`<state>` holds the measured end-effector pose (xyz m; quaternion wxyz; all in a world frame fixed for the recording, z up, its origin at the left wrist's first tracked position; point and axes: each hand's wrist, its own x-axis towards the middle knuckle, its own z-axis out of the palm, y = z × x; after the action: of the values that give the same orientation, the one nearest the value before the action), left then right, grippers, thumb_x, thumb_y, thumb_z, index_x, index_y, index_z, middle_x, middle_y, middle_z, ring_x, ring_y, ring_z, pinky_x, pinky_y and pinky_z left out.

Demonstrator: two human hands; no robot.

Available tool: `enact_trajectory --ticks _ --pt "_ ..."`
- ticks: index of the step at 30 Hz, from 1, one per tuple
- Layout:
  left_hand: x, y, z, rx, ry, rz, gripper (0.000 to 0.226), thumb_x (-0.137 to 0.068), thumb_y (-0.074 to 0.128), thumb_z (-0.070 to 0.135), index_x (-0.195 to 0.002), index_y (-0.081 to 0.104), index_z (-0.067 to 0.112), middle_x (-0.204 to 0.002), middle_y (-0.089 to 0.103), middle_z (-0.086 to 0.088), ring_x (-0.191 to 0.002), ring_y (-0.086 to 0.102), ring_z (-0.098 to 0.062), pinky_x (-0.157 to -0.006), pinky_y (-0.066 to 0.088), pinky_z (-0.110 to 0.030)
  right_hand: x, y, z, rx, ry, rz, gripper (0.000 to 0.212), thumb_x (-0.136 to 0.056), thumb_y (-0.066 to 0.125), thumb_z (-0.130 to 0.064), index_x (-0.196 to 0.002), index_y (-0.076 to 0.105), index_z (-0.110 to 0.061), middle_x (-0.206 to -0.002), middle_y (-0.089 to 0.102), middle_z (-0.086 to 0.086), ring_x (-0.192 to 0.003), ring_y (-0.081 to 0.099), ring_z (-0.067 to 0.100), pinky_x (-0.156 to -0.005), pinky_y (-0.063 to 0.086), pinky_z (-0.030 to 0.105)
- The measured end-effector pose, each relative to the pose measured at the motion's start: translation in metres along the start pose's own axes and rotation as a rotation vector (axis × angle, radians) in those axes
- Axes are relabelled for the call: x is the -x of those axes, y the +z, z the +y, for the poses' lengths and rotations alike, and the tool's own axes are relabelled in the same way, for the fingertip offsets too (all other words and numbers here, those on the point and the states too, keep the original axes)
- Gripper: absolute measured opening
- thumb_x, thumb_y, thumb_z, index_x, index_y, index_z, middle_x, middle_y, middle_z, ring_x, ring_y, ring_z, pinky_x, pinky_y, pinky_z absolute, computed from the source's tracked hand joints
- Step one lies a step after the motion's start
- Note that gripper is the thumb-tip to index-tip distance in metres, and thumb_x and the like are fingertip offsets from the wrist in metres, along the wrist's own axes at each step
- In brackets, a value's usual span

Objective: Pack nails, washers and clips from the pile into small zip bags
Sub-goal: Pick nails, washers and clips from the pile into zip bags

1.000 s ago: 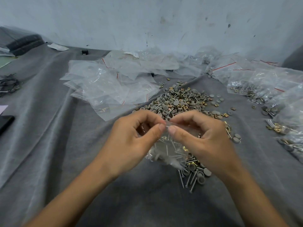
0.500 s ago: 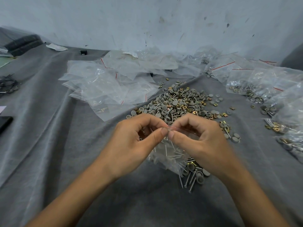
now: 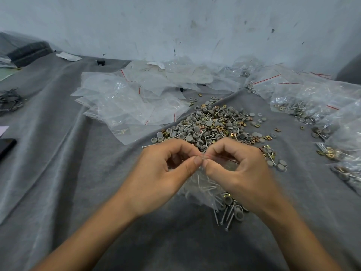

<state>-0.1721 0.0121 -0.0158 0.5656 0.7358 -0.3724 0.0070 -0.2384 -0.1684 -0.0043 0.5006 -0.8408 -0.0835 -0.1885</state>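
Left hand (image 3: pixel 156 177) and right hand (image 3: pixel 242 177) both pinch the zip bag (image 3: pixel 195 194) at its red seal strip (image 3: pixel 207 154). The bag hangs just before the pile (image 3: pixel 213 126), nails (image 3: pixel 204 184) inside. Slide the pinches outward and keep nail tips below the seal.

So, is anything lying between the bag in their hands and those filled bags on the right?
Nothing tall. The left hand and right hand pinch the top of the zip bag; between it and the filled bags lie only a few loose washers and clips, flat on the cloth.
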Motion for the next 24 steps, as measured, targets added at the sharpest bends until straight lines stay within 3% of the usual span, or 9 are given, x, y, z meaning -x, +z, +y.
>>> enact_trajectory --ticks 3,7,9,14,20,24 --pt "0.0 0.0 0.002 0.014 0.014 0.013 0.006 -0.088 0.071 0.03 -0.092 0.074 0.027 -0.074 0.068 0.012 -0.064 0.058 -0.007 -0.06 0.051 -0.035 0.0 -0.001 -0.001 -0.007 -0.01 0.025 0.008 -0.082 0.075 -0.02 -0.077 0.068 -0.022 -0.072 0.067 -0.005 -0.064 0.061 0.008 -0.057 0.046 0.019" --pt "-0.001 -0.004 0.0 -0.014 0.017 0.063 0.007 -0.087 0.071 0.03 -0.091 0.074 0.026 -0.071 0.067 0.006 -0.062 0.057 -0.013 -0.059 0.05 -0.036 -0.002 -0.009 -0.001 0.005 0.031 0.057 0.006 -0.079 0.072 -0.022 -0.074 0.07 -0.021 -0.067 0.067 0.001 -0.058 0.061 0.02 -0.051 0.049 0.04" --pt "-0.001 -0.005 -0.001 -0.026 0.003 0.077 0.007 -0.087 0.071 0.031 -0.091 0.075 0.026 -0.069 0.066 0.006 -0.062 0.057 -0.013 -0.059 0.05 -0.037 -0.002 -0.012 0.002 0.041 0.047 0.024 0.005 -0.079 0.071 -0.021 -0.074 0.07 -0.021 -0.067 0.067 0.003 -0.058 0.061 0.024 -0.052 0.048 0.044" --pt "0.0 0.001 -0.001 0.007 -0.007 0.035 0.005 -0.088 0.07 0.029 -0.091 0.073 0.026 -0.073 0.068 0.006 -0.064 0.057 -0.01 -0.061 0.051 -0.035 0.001 -0.005 0.002 0.081 -0.003 0.006 0.007 -0.082 0.072 -0.022 -0.076 0.068 -0.022 -0.071 0.066 -0.003 -0.061 0.059 0.015 -0.054 0.049 0.033" --pt "-0.001 -0.005 0.002 0.027 0.016 0.097 0.007 -0.086 0.072 0.028 -0.09 0.075 0.022 -0.073 0.069 0.001 -0.065 0.057 -0.022 -0.061 0.049 -0.035 -0.002 -0.012 0.003 0.058 -0.013 0.08 0.007 -0.08 0.073 -0.02 -0.074 0.07 -0.021 -0.068 0.066 -0.008 -0.058 0.06 0.009 -0.053 0.043 0.017" --pt "-0.001 -0.006 0.002 0.032 0.008 0.104 0.006 -0.088 0.074 0.027 -0.09 0.074 0.022 -0.072 0.068 0.002 -0.064 0.057 -0.022 -0.06 0.049 -0.032 -0.002 -0.022 0.005 0.157 -0.018 0.067 0.009 -0.078 0.072 -0.02 -0.071 0.068 -0.022 -0.068 0.067 -0.008 -0.058 0.06 0.009 -0.052 0.042 0.016"
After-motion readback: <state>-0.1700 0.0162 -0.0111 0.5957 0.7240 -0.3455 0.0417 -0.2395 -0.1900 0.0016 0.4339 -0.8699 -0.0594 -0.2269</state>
